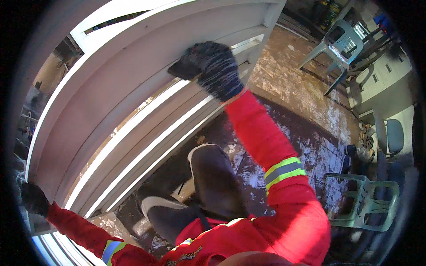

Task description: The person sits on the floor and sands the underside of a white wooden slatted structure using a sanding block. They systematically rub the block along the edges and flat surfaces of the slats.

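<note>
A large white slatted panel (128,66), like a louvred door or shutter, slants across the left half of the view. My right hand (217,71), in a dark knitted glove, is closed on a dark flat pad (181,70). That pad lies against one of the panel's slats; its exact kind is unclear. Down at the lower left, my left hand (34,199), also gloved in black, grips the near end of the panel's frame. Its fingers are partly lost in the dark rim of the view.
Paint-stained boards (284,62) and a dark, white-smeared floor covering (288,119) lie right of the panel. One pale plastic chair (344,44) stands at the far right, and a green plastic chair (361,204) nearer. Beyond them is a cream drawer cabinet (381,80). My knees are below the panel.
</note>
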Motion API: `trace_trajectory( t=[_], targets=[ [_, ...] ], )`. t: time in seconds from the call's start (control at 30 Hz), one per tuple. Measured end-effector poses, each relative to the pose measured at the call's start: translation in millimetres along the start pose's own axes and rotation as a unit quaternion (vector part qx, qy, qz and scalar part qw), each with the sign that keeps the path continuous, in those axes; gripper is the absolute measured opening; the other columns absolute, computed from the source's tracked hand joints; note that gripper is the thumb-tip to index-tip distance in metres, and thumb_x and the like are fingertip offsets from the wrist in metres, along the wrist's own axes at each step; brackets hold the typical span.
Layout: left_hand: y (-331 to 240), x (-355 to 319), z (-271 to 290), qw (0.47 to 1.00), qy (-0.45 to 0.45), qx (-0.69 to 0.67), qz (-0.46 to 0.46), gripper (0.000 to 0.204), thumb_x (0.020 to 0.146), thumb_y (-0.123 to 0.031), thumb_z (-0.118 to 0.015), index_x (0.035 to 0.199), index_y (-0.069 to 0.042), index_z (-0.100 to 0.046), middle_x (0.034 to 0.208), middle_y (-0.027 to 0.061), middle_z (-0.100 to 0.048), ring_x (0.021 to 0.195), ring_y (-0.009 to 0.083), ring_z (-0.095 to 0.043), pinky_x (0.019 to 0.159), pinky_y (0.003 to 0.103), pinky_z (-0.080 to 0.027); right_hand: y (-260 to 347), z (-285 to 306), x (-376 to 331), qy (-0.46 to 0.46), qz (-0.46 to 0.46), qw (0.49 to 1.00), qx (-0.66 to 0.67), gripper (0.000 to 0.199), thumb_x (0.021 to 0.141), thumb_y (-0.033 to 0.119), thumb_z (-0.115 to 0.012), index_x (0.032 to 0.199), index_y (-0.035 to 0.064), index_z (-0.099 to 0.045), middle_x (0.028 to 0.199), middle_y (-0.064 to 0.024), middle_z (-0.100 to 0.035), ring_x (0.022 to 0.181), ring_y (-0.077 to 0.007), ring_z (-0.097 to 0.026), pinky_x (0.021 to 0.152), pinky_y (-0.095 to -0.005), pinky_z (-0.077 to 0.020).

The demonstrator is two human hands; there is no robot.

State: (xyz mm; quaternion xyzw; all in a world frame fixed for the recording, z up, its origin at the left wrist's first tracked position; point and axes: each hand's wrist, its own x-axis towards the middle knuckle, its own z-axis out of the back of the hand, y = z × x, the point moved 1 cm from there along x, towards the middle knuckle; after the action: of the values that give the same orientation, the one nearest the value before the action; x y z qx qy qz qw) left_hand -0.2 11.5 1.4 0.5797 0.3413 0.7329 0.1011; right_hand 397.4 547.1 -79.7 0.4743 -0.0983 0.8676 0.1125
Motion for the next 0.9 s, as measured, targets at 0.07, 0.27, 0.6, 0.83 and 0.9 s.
trace_trajectory(
  t=[0.07, 0.27, 0.6, 0.83, 0.9],
  targets=[
    [2.2, 1.2, 11.9, 1.000, -0.014, -0.025, 0.010, 0.019, 0.090, -0.025, -0.054, 0.089, -0.012, -0.067, 0.079, 0.0038, -0.067, 0.067, 0.0180, -0.064, 0.056, 0.032, -0.051, -45.5, -5.3, -2.6, 0.021, -0.001, 0.996, -0.082, 0.015, 0.073, 0.027, -0.060, 0.082, 0.0199, -0.070, 0.081, -0.0057, -0.066, 0.078, -0.0289, -0.063, 0.071, -0.0414, -0.0501],
    [1.0, -17.1, -42.4, 0.991, -0.118, -0.052, -0.034, 0.020, 0.089, -0.028, -0.054, 0.089, -0.014, -0.068, 0.078, 0.0039, -0.067, 0.066, 0.0188, -0.064, 0.055, 0.032, -0.051, -197.3, 21.7, -26.4, 0.065, -0.095, 0.993, -0.005, 0.032, 0.080, 0.013, -0.048, 0.097, 0.0241, -0.072, 0.099, -0.0051, -0.069, 0.097, -0.0255, -0.062, 0.091, -0.0352, -0.0480],
    [-6.6, 2.3, -6.8, 0.982, -0.056, -0.178, 0.017, 0.027, 0.091, -0.020, -0.048, 0.110, -0.010, -0.064, 0.101, 0.0074, -0.069, 0.081, 0.0217, -0.068, 0.070, 0.033, -0.055, 191.6, -60.5, 18.1, 0.072, -0.140, 0.965, 0.208, 0.023, 0.076, 0.028, -0.054, 0.088, 0.0100, -0.063, 0.092, -0.0160, -0.059, 0.097, -0.0323, -0.055, 0.094, -0.0509, -0.0379],
    [-7.0, 4.2, -30.4, 0.950, -0.150, -0.274, -0.017, 0.028, 0.094, -0.024, -0.044, 0.108, -0.010, -0.064, 0.097, 0.0064, -0.069, 0.076, 0.0213, -0.067, 0.064, 0.032, -0.054, 229.6, -68.4, 16.9, 0.002, -0.067, 0.993, 0.101, 0.036, 0.079, 0.033, -0.053, 0.094, 0.0010, -0.063, 0.098, -0.0263, -0.057, 0.104, -0.0427, -0.051, 0.103, -0.0611, -0.0274],
    [-1.8, -14.0, -43.0, 0.986, -0.126, -0.108, 0.000, 0.027, 0.094, -0.023, -0.045, 0.106, -0.011, -0.065, 0.096, 0.0057, -0.069, 0.074, 0.0205, -0.067, 0.062, 0.031, -0.054, 146.8, -48.5, 9.2, 0.032, -0.059, 0.994, 0.085, 0.031, 0.078, 0.029, -0.055, 0.101, 0.0090, -0.063, 0.106, -0.0204, -0.058, 0.103, -0.0384, -0.053, 0.097, -0.0565, -0.0347]
  ],
)
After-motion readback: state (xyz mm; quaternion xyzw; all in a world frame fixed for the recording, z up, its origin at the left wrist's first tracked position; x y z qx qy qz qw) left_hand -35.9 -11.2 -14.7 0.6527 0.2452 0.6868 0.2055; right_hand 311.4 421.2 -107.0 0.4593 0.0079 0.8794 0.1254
